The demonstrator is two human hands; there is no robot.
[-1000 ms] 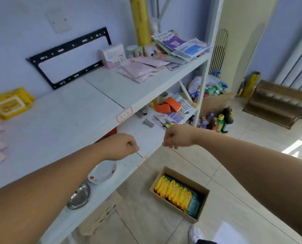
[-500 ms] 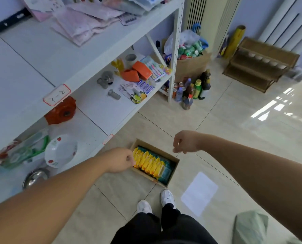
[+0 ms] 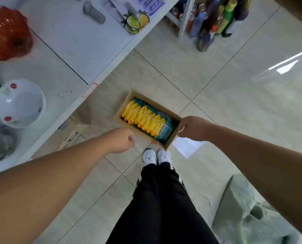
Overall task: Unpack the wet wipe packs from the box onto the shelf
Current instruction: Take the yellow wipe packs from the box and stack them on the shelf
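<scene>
One camera sits on the person's head and looks almost straight down. The floor (image 3: pixel 234 103) is far below, shelf (image 3: pixel 67 50) left, box (image 3: pixel 172 139) by the shoes (image 3: pixel 149 157).

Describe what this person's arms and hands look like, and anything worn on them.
Both forearms are bare right up to the frame edge, and no sleeves show. The left hand and right hand wear no gloves, and no watch, bracelet or ring is visible. Below them are long black trousers and white trainers.
</scene>
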